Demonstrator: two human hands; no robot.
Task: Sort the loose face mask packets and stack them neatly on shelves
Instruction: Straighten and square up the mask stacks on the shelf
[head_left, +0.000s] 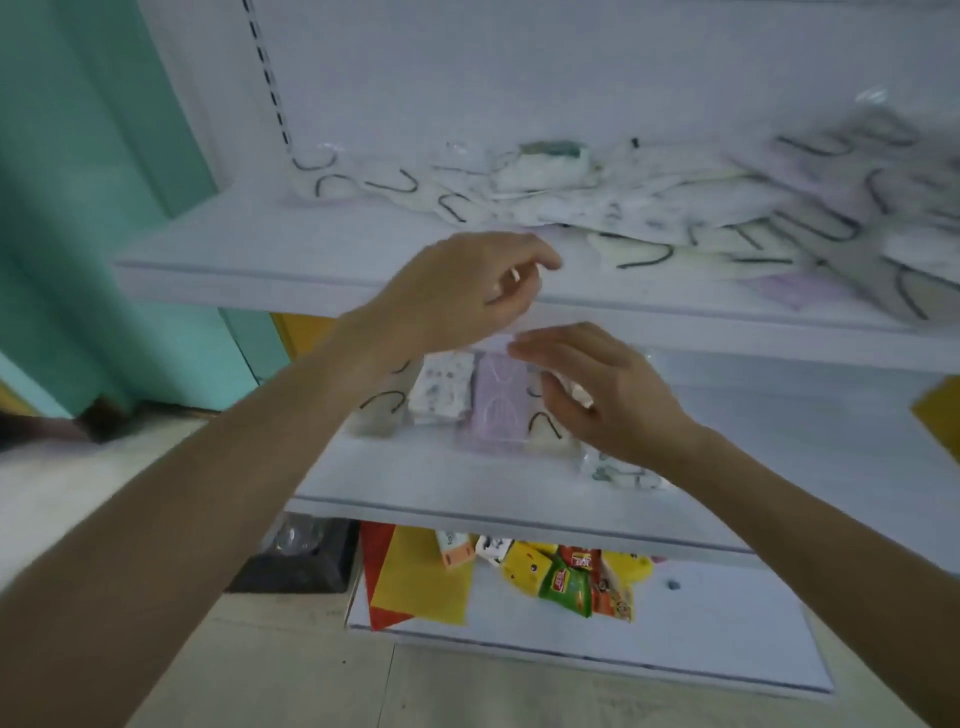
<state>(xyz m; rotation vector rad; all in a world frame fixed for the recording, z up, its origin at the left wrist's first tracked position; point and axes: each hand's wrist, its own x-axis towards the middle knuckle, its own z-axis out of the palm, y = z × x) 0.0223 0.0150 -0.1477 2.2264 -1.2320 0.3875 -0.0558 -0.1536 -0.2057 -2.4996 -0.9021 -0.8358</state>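
Note:
A loose pile of face mask packets (675, 208), white, patterned and pale purple with dark ear loops, sprawls across the upper shelf (234, 260). On the middle shelf (415, 483) lie a patterned white packet (441, 387), a purple packet (498, 400) and several clear ones side by side. My left hand (462, 291) hovers at the upper shelf's front edge, fingers loosely curled, and I see nothing in it. My right hand (608, 395) reaches over the middle-shelf packets with fingers straight, covering part of them. The view is motion-blurred.
The bottom shelf (701, 639) carries red and yellow sheets (415, 577) and colourful snack packets (571, 577). A dark box (296, 561) sits on the floor at the lower left. A teal wall (104, 208) stands left of the white shelving unit.

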